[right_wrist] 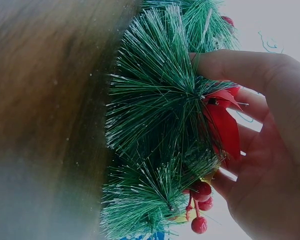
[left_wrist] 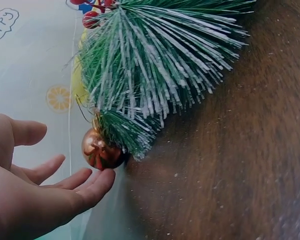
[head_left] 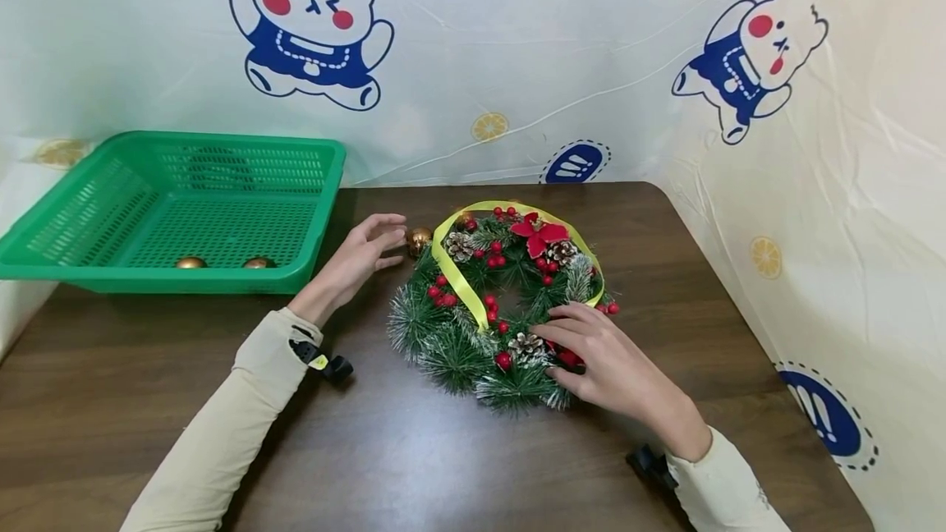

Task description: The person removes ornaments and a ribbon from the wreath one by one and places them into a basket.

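Note:
A green Christmas wreath (head_left: 451, 360) with frosted tips, pine cones, red berries and red flowers lies on the table. Looped over it is a yellow ribbon (head_left: 460, 282). At its left edge sits a shiny copper-coloured bauble (left_wrist: 97, 149) with a gold cap. My left hand (head_left: 356, 261) reaches toward this bauble, fingers loosely spread and fingertips right at its underside in the left wrist view. My right hand (head_left: 609, 360) holds the near right side of the wreath, its thumb among the needles and its fingers around a red flower (right_wrist: 224, 125).
A green plastic basket (head_left: 325, 212) stands at the back left, with two copper-coloured baubles (head_left: 190, 262) inside. The brown wooden table (head_left: 355, 450) meets a patterned cloth wall (head_left: 443, 48) at the back and right. Each wrist carries a small black camera (head_left: 338, 369).

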The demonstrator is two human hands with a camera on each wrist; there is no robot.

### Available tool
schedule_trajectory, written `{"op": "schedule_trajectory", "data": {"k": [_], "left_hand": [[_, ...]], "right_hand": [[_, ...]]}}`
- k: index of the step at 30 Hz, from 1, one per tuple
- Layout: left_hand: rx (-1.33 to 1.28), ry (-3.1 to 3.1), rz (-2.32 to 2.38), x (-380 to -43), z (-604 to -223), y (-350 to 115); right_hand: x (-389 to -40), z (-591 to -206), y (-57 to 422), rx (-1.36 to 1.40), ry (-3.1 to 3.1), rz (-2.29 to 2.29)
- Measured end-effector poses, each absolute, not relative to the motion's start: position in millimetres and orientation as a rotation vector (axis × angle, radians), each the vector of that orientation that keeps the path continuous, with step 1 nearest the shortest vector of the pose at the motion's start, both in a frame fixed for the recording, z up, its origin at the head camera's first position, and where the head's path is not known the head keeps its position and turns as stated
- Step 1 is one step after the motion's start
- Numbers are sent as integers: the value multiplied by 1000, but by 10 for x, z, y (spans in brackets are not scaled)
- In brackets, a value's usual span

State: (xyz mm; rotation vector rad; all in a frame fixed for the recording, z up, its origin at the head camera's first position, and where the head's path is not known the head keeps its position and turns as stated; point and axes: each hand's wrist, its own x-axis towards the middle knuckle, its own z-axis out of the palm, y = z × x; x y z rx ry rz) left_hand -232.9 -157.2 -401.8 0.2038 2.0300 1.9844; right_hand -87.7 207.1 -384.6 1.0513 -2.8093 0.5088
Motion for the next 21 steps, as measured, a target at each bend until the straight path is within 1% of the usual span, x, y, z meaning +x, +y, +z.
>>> {"op": "schedule_trajectory", "data": {"k": [11, 21], "left_hand": [[207, 2199, 1829, -2349, -4062, -1568], [209, 2189, 1899, -2324, -4059, -1501]], "right_hand": [[-888, -3869, 2077, 1048, -2805, 506], [-884, -3868, 2073, 1044, -2808, 519]]}}
